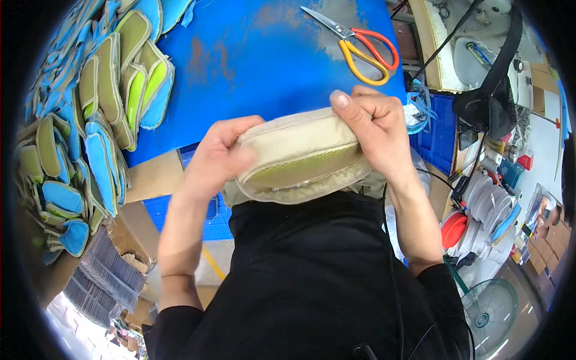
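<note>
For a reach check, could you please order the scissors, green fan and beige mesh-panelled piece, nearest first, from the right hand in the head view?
1. Beige mesh-panelled piece: held by the right hand.
2. Scissors: ahead, on the blue table.
3. Green fan: lower right.

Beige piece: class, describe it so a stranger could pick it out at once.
Start at the blue table, then drop to the black shirt below. Between them, the left hand and right hand hold a rounded beige piece. Unlike the blue and olive pieces piled at left, it is chiefly pale beige, with greenish mesh.
</note>
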`<state>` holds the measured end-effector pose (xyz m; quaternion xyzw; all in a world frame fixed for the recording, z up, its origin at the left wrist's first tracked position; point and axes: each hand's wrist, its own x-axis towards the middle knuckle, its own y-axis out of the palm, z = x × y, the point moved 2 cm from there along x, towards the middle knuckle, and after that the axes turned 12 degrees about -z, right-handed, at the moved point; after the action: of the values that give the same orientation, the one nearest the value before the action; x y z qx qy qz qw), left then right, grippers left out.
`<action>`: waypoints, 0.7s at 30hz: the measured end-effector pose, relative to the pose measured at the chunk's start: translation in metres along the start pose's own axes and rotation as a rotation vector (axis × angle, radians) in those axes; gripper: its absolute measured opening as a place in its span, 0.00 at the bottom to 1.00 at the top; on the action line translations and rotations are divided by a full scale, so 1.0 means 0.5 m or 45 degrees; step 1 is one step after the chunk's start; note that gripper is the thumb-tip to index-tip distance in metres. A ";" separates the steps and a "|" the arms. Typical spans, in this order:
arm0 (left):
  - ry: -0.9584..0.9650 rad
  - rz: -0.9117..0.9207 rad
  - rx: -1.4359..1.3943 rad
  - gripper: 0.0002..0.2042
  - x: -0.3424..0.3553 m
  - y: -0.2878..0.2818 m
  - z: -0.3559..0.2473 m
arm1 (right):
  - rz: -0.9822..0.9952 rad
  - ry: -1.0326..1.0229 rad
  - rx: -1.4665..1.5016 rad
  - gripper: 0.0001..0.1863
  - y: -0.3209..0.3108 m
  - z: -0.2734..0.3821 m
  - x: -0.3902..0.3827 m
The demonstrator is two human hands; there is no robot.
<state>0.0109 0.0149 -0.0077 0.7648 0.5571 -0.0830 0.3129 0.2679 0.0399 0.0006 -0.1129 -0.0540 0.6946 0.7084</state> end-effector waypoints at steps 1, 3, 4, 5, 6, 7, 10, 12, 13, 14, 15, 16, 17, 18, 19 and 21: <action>0.032 0.004 0.220 0.23 0.001 0.017 -0.028 | 0.015 -0.001 -0.016 0.24 0.001 0.001 0.003; 0.010 0.025 0.459 0.17 0.011 0.035 -0.040 | 0.044 -0.009 -0.060 0.25 0.004 0.004 0.002; -0.040 0.041 0.477 0.15 0.018 0.040 -0.037 | 0.057 -0.016 -0.088 0.25 0.005 0.005 -0.003; -0.091 0.057 0.496 0.14 0.023 0.044 -0.032 | 0.071 -0.024 -0.115 0.25 0.006 0.005 -0.007; -0.131 0.062 0.462 0.15 0.027 0.049 -0.028 | 0.060 -0.023 -0.101 0.25 0.008 0.004 -0.009; -0.171 0.066 0.428 0.16 0.030 0.054 -0.024 | 0.049 -0.022 -0.088 0.26 0.011 0.003 -0.011; -0.250 0.048 0.249 0.18 0.028 0.061 -0.004 | 0.033 -0.010 -0.090 0.26 0.009 0.001 -0.015; -0.265 0.035 0.153 0.19 0.025 0.063 0.009 | 0.028 -0.016 -0.100 0.26 0.007 -0.001 -0.017; -0.261 0.034 0.129 0.20 0.024 0.064 0.014 | 0.026 -0.029 -0.102 0.27 0.007 -0.005 -0.017; -0.258 0.032 0.105 0.20 0.023 0.065 0.016 | 0.024 -0.042 -0.104 0.27 0.007 -0.008 -0.017; -0.245 0.015 0.107 0.20 0.020 0.067 0.016 | 0.023 -0.048 -0.104 0.27 0.007 -0.007 -0.018; -0.232 -0.003 0.108 0.20 0.018 0.070 0.014 | 0.023 -0.055 -0.105 0.27 0.008 -0.007 -0.019; -0.219 -0.021 0.109 0.20 0.016 0.071 0.014 | 0.022 -0.061 -0.105 0.27 0.009 -0.006 -0.019; -0.217 -0.025 0.109 0.20 0.014 0.071 0.013 | 0.022 -0.060 -0.093 0.27 0.011 -0.006 -0.020; -0.215 -0.029 0.109 0.20 0.013 0.070 0.013 | 0.021 -0.059 -0.081 0.28 0.012 -0.005 -0.020; -0.209 -0.038 0.112 0.21 0.011 0.068 0.011 | 0.021 -0.043 -0.065 0.28 0.014 -0.008 -0.021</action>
<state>0.0449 0.0096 -0.0016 0.7601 0.5366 -0.1744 0.3224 0.2615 0.0292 -0.0040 -0.1197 -0.0827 0.7006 0.6986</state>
